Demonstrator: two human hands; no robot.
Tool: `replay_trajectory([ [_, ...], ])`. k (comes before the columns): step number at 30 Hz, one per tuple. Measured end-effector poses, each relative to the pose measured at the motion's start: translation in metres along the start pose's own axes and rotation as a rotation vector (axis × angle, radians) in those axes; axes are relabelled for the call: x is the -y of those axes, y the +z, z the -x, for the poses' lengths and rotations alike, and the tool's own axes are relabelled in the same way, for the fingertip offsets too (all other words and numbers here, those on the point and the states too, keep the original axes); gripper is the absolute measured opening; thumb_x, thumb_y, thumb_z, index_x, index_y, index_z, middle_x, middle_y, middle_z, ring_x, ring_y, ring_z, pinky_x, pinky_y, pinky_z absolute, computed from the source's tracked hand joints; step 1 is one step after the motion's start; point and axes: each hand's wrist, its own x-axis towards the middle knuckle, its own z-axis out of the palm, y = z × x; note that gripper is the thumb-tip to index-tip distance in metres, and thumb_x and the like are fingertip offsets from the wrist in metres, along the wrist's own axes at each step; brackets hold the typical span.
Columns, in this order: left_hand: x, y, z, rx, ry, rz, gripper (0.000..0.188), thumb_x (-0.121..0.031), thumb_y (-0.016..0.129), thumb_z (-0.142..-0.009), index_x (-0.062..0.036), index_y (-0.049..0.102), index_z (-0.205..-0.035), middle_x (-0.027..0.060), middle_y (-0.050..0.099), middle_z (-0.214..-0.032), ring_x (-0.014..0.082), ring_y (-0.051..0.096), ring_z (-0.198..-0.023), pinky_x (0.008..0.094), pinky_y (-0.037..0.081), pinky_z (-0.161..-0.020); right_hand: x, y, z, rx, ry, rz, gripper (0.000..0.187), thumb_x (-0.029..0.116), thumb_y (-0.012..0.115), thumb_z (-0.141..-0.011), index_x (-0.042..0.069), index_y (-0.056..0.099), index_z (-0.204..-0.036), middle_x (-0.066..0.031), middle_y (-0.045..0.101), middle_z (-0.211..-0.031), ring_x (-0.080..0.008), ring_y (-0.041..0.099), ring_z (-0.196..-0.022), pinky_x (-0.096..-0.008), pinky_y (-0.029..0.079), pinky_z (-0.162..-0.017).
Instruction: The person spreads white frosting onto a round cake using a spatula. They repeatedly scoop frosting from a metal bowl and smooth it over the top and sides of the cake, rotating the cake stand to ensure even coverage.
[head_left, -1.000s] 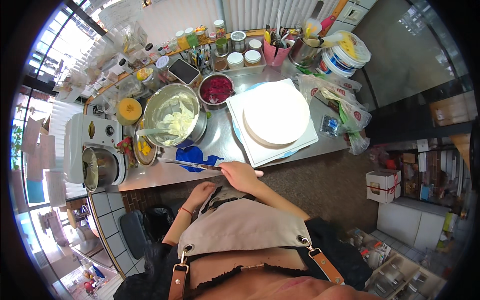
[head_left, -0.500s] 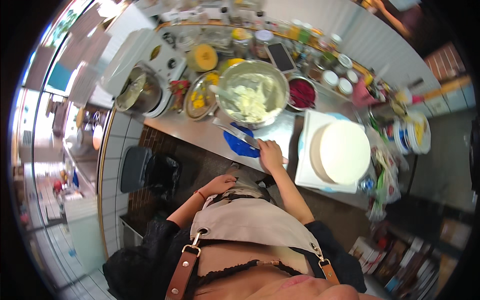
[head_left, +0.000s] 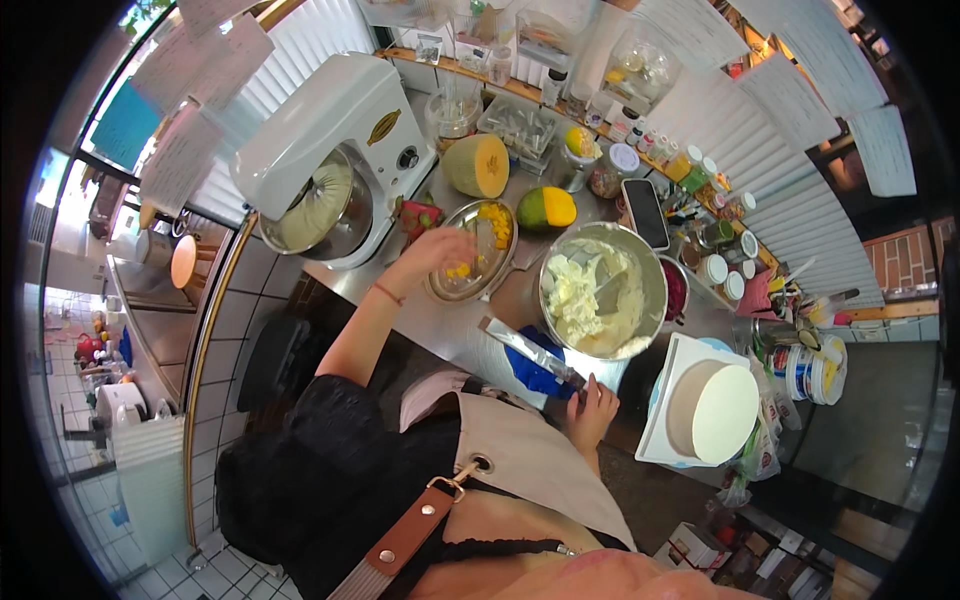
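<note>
My left hand (head_left: 449, 250) reaches over an oval metal tray (head_left: 463, 297) of yellow fruit cubes (head_left: 495, 212). Motion smears its fingers, so their grip cannot be made out. At the counter's front edge, my right hand (head_left: 594, 410) is closed around the handle end of a long metal cake spatula (head_left: 532, 350). The blade lies across a blue cloth (head_left: 530, 375). Just behind the cloth stands a steel bowl (head_left: 655, 310) of whipped white cream (head_left: 578, 300), with a spatula in it. A round white cake (head_left: 725, 410) on a white stand is to the right.
A white stand mixer (head_left: 330, 120) with a steel bowl stands at left. Behind the tray are a cut melon (head_left: 478, 165), a cut mango (head_left: 547, 208) and a red dragon fruit (head_left: 415, 215). A phone (head_left: 646, 213), a bowl of dark red fruit (head_left: 675, 288) and several jars line the back.
My left hand has risen from my lap to the fruit tray. My right hand stays at the spatula's handle. The view has swung leftward, bringing the mixer further in.
</note>
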Motion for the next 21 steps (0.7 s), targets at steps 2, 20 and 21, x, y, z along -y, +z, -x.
replay_trajectory([
  [2,-0.024,-0.004,-0.051,0.057,0.01,0.228,0.039,-0.024,0.055,-0.101,-0.0014,0.053,-0.133,0.0141,0.065,-0.122,0.0248,0.065,-0.109,0.0357,0.053,-0.095,0.014,-0.003,-0.003,-0.075,0.083,0.007,0.05,0.017,0.068,-0.083,0.003,0.059,-0.13,-0.0167,0.059,-0.111,-0.0367,0.052,-0.108,-0.0477,0.039,-0.096],
  [20,-0.056,0.05,-0.324,-0.738,-0.169,1.081,0.047,-0.026,0.073,-0.089,-0.0134,0.039,-0.119,0.0049,0.043,-0.115,0.021,0.041,-0.102,0.0436,0.038,-0.092,0.074,-0.006,-0.015,-0.259,0.683,-0.019,0.045,0.006,0.064,-0.089,-0.001,0.057,-0.133,-0.015,0.062,-0.1,-0.0296,0.056,-0.092,-0.04,0.045,-0.084],
  [21,-0.066,0.06,-0.324,-0.878,-0.149,1.01,0.037,-0.024,0.074,-0.088,-0.0116,0.043,-0.105,0.0035,0.047,-0.101,0.0174,0.043,-0.092,0.0407,0.041,-0.083,0.076,-0.006,-0.021,-0.283,0.689,-0.018,0.045,0.006,0.064,-0.089,0.0,0.057,-0.133,-0.0151,0.062,-0.099,-0.0294,0.056,-0.091,-0.0396,0.045,-0.083],
])
